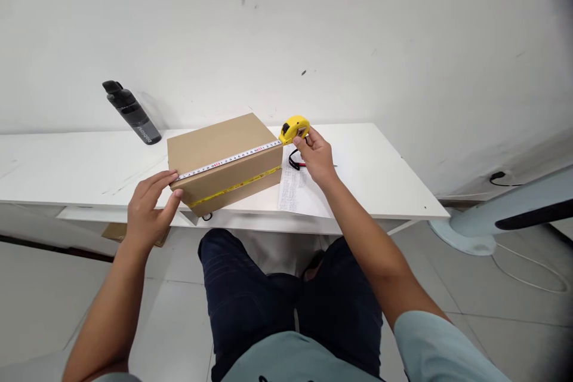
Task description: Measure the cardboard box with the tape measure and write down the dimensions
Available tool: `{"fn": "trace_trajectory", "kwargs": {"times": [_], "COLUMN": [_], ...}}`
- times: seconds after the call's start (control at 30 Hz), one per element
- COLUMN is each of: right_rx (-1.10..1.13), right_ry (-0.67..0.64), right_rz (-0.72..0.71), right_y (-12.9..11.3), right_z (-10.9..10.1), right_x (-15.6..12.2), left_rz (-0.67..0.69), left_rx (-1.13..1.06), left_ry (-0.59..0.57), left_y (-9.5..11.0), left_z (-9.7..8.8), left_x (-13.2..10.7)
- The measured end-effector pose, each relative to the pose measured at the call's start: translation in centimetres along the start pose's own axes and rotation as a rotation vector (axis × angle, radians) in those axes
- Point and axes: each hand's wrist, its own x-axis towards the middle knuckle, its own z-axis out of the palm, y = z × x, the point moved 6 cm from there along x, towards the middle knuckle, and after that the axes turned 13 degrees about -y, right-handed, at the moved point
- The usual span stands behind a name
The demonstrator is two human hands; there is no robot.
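Note:
A brown cardboard box (219,143) sits on the white table, with yellow tape running along its near side. A white measuring blade (224,161) stretches along the box's top near edge. My left hand (150,206) pinches the blade's end against the box's left corner, fingertips on top and thumb at the side. At the box's right end, my right hand (316,155) grips the yellow tape measure (295,128), from which the blade comes out. A black wrist strap (293,161) hangs below the tape measure's case.
A handwritten paper sheet (302,194) lies right of the box, partly under my right hand, with a red and black pen (302,165) on it. A dark bottle (133,113) stands back left by the wall. A pale cylindrical stand (474,227) is on the floor at right.

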Motion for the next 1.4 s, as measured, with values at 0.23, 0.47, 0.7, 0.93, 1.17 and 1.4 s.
{"fn": "trace_trajectory", "kwargs": {"times": [0.23, 0.47, 0.7, 0.93, 1.17, 1.4], "right_rx": [-0.003, -0.004, -0.047, 0.354, 0.886, 0.925], "right_ry": [-0.005, -0.007, 0.041, -0.082, -0.326, -0.399], "right_rz": [-0.001, 0.005, -0.014, 0.186, 0.527, 0.591], "right_y": [-0.3, -0.4, -2.1, -3.7, -1.0, -0.1], "right_z": [0.1, 0.2, -0.5, 3.4, 12.0, 12.3], "right_x": [0.0, -0.1, -0.9, -10.3, -19.8, -21.5], "left_rz": [-0.031, -0.050, 0.044, 0.465, 0.671, 0.663], "left_rx": [0.007, 0.004, 0.130, 0.333, 0.108, -0.165], "left_ry": [0.015, -0.002, 0.060, 0.184, -0.064, -0.414], "left_y": [-0.3, -0.2, 0.7, 10.6, 15.0, 14.9], "left_z": [-0.1, 0.1, -1.7, -4.7, -1.6, 0.8], "left_x": [0.1, 0.2, -0.1, -2.8, -0.9, 0.9]}}
